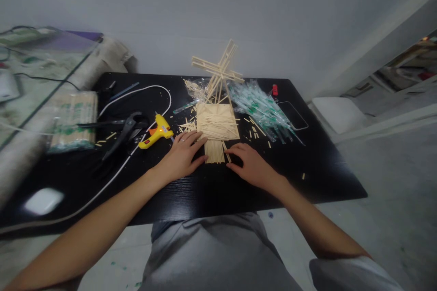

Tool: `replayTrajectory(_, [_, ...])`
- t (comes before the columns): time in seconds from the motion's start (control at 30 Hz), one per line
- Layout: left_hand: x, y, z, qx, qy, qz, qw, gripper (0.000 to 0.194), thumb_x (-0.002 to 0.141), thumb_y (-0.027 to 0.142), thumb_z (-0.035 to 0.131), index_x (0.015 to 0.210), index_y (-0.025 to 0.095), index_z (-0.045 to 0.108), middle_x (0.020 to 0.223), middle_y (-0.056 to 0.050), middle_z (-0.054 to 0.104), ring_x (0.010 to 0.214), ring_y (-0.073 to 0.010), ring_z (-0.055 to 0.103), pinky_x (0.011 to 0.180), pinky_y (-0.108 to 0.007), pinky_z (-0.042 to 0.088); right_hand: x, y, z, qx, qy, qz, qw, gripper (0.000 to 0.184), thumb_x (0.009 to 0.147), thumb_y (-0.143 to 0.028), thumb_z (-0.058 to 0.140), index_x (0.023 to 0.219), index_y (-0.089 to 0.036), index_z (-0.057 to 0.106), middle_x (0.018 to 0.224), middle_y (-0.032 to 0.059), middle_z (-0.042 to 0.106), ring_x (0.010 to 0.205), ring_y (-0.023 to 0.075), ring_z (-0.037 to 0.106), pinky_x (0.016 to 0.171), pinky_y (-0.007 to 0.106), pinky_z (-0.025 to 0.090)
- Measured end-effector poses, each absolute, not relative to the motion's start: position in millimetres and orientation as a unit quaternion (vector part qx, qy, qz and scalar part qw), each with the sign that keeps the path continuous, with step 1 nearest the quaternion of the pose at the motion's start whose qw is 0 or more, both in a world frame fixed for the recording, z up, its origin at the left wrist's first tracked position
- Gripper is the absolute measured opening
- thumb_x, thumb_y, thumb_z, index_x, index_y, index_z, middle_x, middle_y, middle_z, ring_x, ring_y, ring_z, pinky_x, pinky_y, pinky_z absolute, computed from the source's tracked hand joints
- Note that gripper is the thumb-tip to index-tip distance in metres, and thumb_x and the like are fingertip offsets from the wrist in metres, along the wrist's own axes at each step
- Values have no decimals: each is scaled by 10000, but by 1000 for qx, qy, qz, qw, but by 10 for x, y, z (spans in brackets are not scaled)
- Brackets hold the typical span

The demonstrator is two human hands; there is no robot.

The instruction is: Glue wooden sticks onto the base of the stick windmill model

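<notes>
A row of pale wooden sticks [214, 152] lies side by side on the black table, its far end meeting a square panel of sticks [218, 120]. My left hand [186, 154] is open, fingers spread, with its fingertips at the row's left edge and the panel's near corner. On the other side, the curled thumb and forefinger of my right hand [252, 166] are on a short loose wooden stick [226, 152], slightly tilted beside the row. Behind the panel rises a stick frame with crossed windmill-like blades [221, 72].
A yellow glue gun [157, 132], black-handled pliers [126, 132] and a white cable [131, 154] lie left, near a bagged bundle of sticks [73, 120]. Green-and-white plastic wrappers [261, 107] and a red object [275, 90] are right. Stick offcuts [187, 126] are scattered around the panel.
</notes>
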State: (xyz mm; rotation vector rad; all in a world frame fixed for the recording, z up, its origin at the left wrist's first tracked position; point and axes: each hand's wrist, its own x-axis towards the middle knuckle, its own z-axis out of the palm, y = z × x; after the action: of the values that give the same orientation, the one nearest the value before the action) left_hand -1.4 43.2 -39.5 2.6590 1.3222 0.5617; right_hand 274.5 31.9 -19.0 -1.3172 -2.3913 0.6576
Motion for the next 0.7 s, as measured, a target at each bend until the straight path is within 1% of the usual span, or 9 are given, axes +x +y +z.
replayTrajectory(0.17, [-13, 432, -388, 877, 438, 186, 67, 533, 1009, 443, 574, 1479, 194, 548, 1532, -183, 555, 1440, -358, 487, 1209, -601, 342, 2740, 308, -192, -454, -842, 240, 163, 324, 896, -116, 742, 1209, -194, 709, 1201, 104, 692, 1143, 266, 633, 1056, 494, 514])
replayTrajectory(0.27, [-12, 431, -385, 877, 439, 185, 67, 532, 1012, 453, 569, 1479, 199, 546, 1534, -177, 554, 1439, -351, 489, 1212, -593, 340, 2723, 309, -189, -455, -842, 239, 163, 311, 901, -120, 742, 1202, -189, 707, 1206, 106, 691, 1147, 270, 628, 1060, 494, 509])
replayTrajectory(0.4, [-12, 431, -385, 876, 440, 186, 69, 523, 1012, 452, 571, 1479, 219, 545, 1535, -166, 555, 1442, -348, 488, 1216, -592, 335, 2715, 316, -200, -451, -844, 235, 169, 297, 910, -139, 738, 1196, -213, 707, 1199, 95, 691, 1142, 273, 625, 1060, 499, 506])
replayTrajectory(0.57, [-13, 429, -380, 876, 441, 181, 65, 523, 1014, 446, 568, 1470, 191, 553, 1529, -179, 558, 1441, -352, 487, 1212, -588, 340, 2704, 328, -215, -449, -846, 229, 174, 257, 920, -143, 734, 1172, -191, 713, 1180, 104, 699, 1128, 273, 629, 1049, 485, 513])
replayTrajectory(0.7, [-11, 424, -380, 878, 441, 178, 58, 511, 1021, 442, 558, 1468, 194, 553, 1525, -171, 562, 1436, -347, 491, 1210, -580, 346, 2686, 329, -217, -450, -846, 228, 175, 245, 924, -151, 740, 1165, -182, 711, 1179, 107, 702, 1127, 273, 631, 1051, 483, 514])
